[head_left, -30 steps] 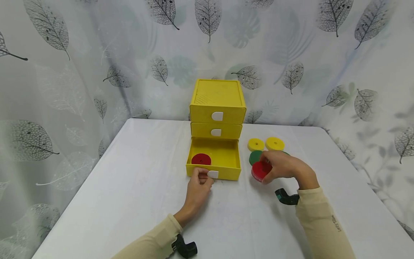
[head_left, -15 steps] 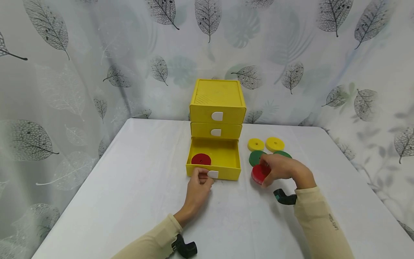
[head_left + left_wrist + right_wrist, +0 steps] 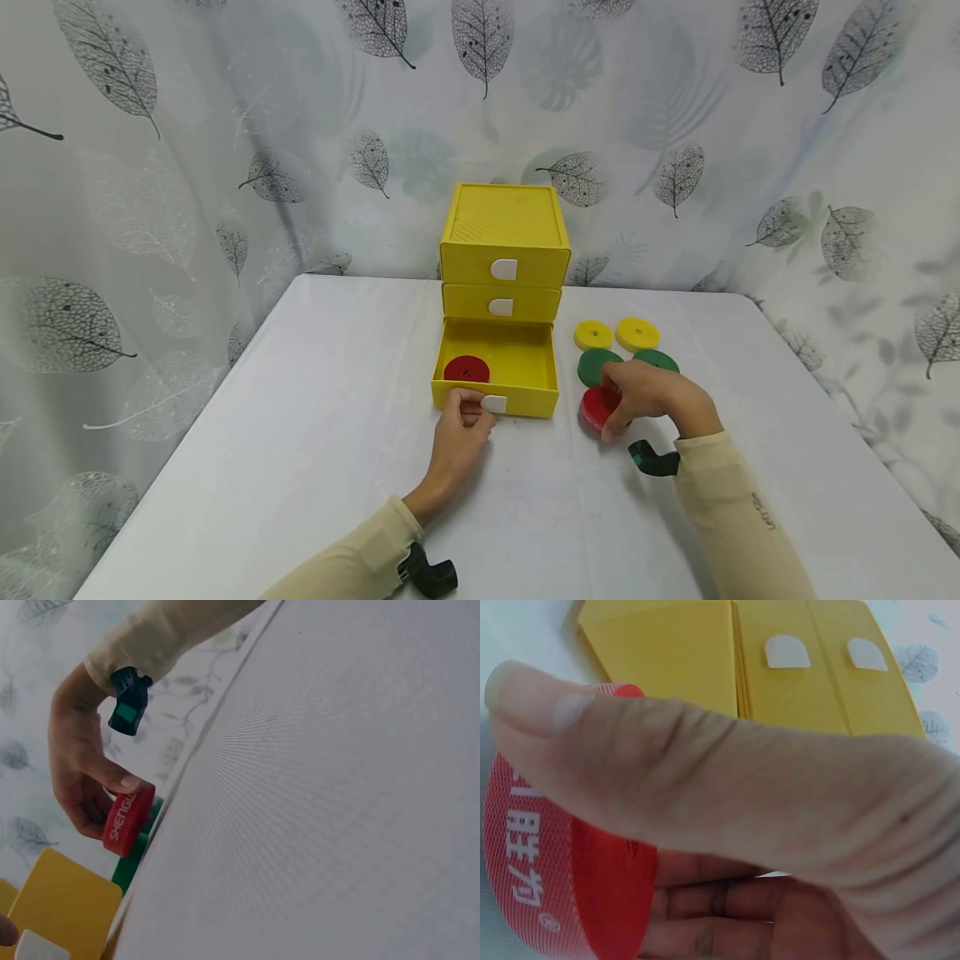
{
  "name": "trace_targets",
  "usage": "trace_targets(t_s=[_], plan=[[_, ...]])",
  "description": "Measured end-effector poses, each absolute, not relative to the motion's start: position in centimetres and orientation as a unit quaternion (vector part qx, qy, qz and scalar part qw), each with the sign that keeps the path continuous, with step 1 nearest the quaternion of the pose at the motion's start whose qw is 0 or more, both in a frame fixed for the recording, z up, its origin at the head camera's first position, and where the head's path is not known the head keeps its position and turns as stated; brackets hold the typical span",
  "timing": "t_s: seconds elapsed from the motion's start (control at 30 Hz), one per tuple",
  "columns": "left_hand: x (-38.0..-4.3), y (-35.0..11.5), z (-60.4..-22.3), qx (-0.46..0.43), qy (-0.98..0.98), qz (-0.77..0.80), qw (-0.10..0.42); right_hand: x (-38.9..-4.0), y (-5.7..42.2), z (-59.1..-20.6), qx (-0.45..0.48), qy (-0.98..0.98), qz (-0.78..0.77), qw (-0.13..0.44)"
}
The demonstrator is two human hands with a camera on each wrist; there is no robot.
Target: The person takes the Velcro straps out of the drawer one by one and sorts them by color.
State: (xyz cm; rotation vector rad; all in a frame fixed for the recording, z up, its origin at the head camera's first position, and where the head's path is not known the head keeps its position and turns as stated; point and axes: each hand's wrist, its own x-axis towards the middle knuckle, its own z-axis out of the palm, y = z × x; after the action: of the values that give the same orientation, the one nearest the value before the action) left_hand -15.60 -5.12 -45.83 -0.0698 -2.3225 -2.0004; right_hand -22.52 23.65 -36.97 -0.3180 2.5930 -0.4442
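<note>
My right hand (image 3: 651, 395) pinches a red tape roll (image 3: 597, 408) low over the table, right of the open drawer. White lettering and a woven texture show on the roll's edge (image 3: 526, 862) in the right wrist view, where the thumb lies across it. A yellow three-drawer cabinet (image 3: 504, 221) stands at the back middle. Its bottom drawer (image 3: 525, 358) is pulled out and bears another red roll (image 3: 467, 368) at its left. With curled fingers, my left hand (image 3: 457, 433) holds the drawer front at the white pull tab (image 3: 493, 404).
Two green rolls (image 3: 656, 360) lie just behind the right hand. Two yellow rolls (image 3: 637, 333) sit behind those. A leaf-patterned curtain (image 3: 315, 125) closes off the back and sides of the white table (image 3: 300, 433).
My right hand has shifted slightly left and toward me with the red roll, uncovering more of the green rolls. The left hand and drawer have stayed put.
</note>
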Motion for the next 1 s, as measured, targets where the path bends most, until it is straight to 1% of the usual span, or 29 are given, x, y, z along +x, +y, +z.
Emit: trace_targets(t_s=[0.53, 1.0], plan=[[-15.5, -5.1, -45.8, -0.024, -0.758, -0.651, 0.037, -22.8, 23.4, -37.4, -0.099, 0.957, -0.126, 0.243], [-15.6, -5.2, -45.8, -0.025, -0.756, -0.653, 0.036, -22.7, 22.6, -37.5, -0.109, 0.964, -0.079, 0.227]])
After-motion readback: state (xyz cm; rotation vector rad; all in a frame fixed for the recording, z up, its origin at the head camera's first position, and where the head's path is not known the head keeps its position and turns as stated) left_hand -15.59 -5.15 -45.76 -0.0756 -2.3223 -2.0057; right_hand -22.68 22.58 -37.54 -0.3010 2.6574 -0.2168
